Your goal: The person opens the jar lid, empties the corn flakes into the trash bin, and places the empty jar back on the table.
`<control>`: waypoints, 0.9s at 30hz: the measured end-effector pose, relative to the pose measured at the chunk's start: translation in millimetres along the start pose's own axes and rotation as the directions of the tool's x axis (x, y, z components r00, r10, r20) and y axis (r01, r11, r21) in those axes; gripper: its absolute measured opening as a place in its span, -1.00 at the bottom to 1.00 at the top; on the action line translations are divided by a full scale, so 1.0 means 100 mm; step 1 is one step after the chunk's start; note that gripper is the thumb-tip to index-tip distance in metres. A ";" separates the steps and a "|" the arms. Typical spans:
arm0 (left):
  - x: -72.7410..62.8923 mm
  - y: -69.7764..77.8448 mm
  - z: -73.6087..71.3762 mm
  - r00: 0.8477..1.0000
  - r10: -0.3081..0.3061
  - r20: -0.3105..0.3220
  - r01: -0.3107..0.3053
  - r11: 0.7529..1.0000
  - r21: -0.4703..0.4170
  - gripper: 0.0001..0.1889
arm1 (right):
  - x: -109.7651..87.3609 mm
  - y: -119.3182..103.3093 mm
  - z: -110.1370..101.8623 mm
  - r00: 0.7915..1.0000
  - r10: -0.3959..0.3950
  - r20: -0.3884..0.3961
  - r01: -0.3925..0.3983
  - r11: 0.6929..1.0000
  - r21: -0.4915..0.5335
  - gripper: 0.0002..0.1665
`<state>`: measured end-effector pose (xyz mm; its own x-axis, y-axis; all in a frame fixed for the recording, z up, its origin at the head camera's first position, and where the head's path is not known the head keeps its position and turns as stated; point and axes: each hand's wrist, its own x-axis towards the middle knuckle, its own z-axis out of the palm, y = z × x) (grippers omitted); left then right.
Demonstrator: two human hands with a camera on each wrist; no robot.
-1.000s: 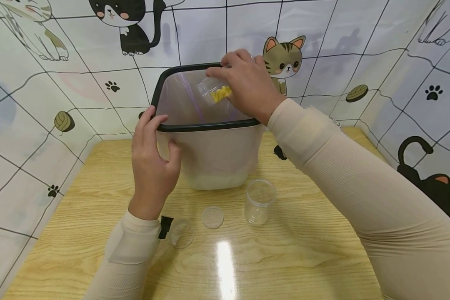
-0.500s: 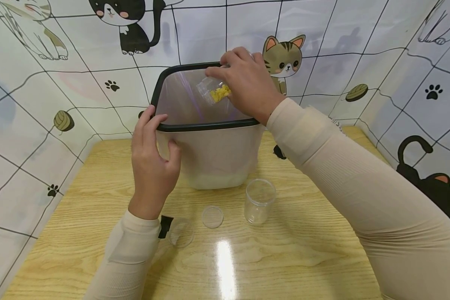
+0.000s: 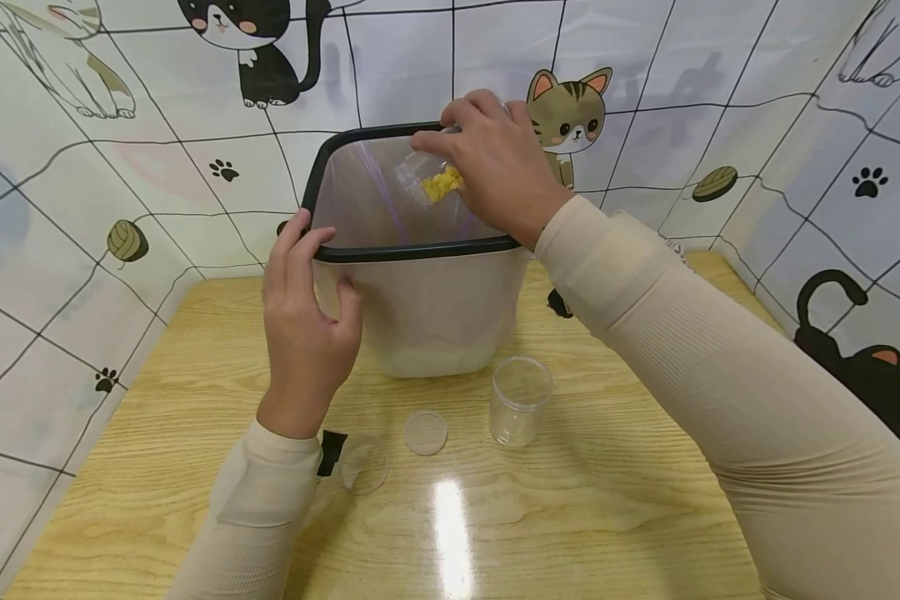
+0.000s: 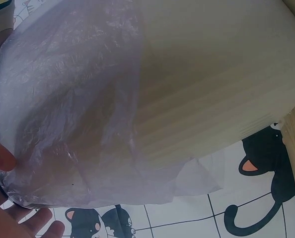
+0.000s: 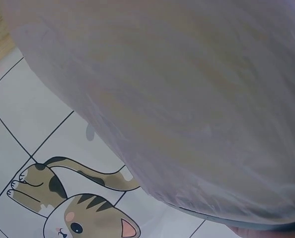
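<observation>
My right hand [image 3: 501,171] grips a small clear plastic jar [image 3: 412,173] over the opening of a whitish trash bin [image 3: 435,312]. Small yellow pieces [image 3: 442,183] lie inside the tilted jar, whose other end is hidden by the hand. At the bin's front left corner, my left hand [image 3: 306,342] holds the black rim [image 3: 420,252], with the thumb against the front wall. A thin purplish bag [image 4: 83,99] lines the bin and hangs down outside it in the left wrist view. The right wrist view mostly shows the bag-covered wall [image 5: 177,109].
On the wooden table [image 3: 585,517], an uncovered clear jar [image 3: 520,408] stands in front of the bin. Left of it lie a small clear round lid [image 3: 425,433] and a larger clear disc [image 3: 363,467]. Black tape [image 3: 331,452] is beside my left wrist. Cat-printed sheeting [image 3: 420,67] encloses the table.
</observation>
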<state>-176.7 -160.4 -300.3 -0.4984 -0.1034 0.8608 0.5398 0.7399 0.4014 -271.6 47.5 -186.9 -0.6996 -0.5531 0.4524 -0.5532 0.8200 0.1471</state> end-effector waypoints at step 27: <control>-0.01 -0.01 0.00 1.000 0.003 0.016 -0.003 1.000 0.014 -0.54 | -0.02 -0.02 -0.03 1.000 -0.007 -0.011 0.007 1.000 -0.027 -0.40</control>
<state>-176.7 -160.8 -301.4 -0.5074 -0.0904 0.8569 0.5317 0.7497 0.3939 -268.1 47.1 -185.3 -0.6906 -0.5570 0.4614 -0.5454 0.8200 0.1736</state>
